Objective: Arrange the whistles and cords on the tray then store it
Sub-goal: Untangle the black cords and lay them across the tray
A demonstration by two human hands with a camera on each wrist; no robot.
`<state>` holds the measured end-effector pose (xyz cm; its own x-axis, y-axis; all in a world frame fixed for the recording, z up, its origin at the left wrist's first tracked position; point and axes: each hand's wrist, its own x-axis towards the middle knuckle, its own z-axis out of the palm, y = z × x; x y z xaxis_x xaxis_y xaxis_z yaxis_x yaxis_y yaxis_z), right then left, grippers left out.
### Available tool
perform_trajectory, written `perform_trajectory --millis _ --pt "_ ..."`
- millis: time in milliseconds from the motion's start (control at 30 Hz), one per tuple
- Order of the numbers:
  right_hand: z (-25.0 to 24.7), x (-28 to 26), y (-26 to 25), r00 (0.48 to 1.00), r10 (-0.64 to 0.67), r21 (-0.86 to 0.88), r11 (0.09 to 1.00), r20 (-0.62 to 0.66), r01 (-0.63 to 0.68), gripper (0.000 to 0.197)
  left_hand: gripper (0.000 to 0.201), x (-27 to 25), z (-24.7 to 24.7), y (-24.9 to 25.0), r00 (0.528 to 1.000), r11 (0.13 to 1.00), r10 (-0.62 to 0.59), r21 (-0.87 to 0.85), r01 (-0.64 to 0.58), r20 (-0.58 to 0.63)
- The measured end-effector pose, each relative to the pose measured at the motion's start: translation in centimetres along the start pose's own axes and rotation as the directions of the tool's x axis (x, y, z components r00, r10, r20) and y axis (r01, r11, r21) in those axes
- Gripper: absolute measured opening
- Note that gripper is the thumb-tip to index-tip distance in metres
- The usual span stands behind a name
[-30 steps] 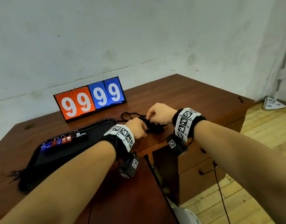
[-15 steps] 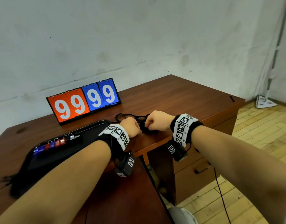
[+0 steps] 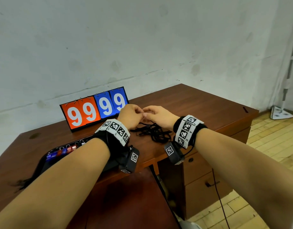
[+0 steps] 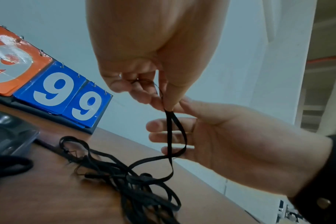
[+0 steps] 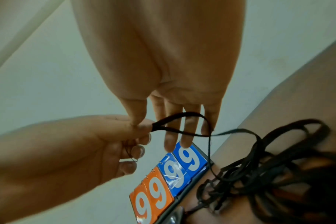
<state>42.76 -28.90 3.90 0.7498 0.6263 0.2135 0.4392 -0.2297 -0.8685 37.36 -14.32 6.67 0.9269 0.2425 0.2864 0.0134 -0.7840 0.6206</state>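
hands meet above the brown wooden desk (image 3: 192,103), raised clear of its surface, in front of the flip scoreboard with two orange and two blue cards all showing 9 (image 3: 94,109). the left hand (image 3: 131,116) has its fingers curled, and its thumb and forefinger pinch the top of a loop of flat black cord (image 4: 170,130); the other fingers fold in toward the palm, and a thin dark strand with a small metal ring seems to sit among them, though it is too small to make out. the right hand (image 3: 159,115) meets that pinch point with its thumb tip, in the right wrist view, while its four fingers stretch nearly straight and slightly spread behind the loop. whether those fingers touch the cord or only stand behind it cannot be told.

from the pinch the loop hangs down, crosses over itself and runs into the tangled pile of black cords (image 3: 152,131) lying on the desk below and between the wrists. the black plastic tray (image 3: 48,160) rests on the left part of the desk, partly hidden by the left forearm, well apart from the pile. along its far edge lies a row of small blue, red and silver whistles (image 3: 66,150).
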Motion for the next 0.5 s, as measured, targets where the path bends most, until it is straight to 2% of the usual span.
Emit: perform_trajectory --millis 33,100,267,500 --pt "0.0 0.0 -0.3 1.0 0.003 0.059 0.998 0.013 -0.004 0.027 0.005 0.1 -0.4 0.0 1.0 1.0 0.007 -0.023 -0.007 -0.027" --pt "0.0 0.0 -0.8 1.0 -0.005 0.058 0.998 0.0 0.005 0.018 0.007 0.4 -1.2 -0.1 0.997 0.999 0.016 -0.04 -0.019 -0.073" --pt "-0.4 1.0 -1.5 0.992 -0.011 0.074 0.997 -0.123 0.02 0.016 0.01 1.1 -3.3 -0.8 0.977 0.991 -0.033 -0.135 0.005 -0.212" --pt "-2.0 1.3 -1.7 0.98 0.048 0.203 0.979 -0.191 -0.008 0.011 0.01 1.9 -5.5 -3.4 0.924 0.957 -0.163 -0.283 0.063 -0.346"
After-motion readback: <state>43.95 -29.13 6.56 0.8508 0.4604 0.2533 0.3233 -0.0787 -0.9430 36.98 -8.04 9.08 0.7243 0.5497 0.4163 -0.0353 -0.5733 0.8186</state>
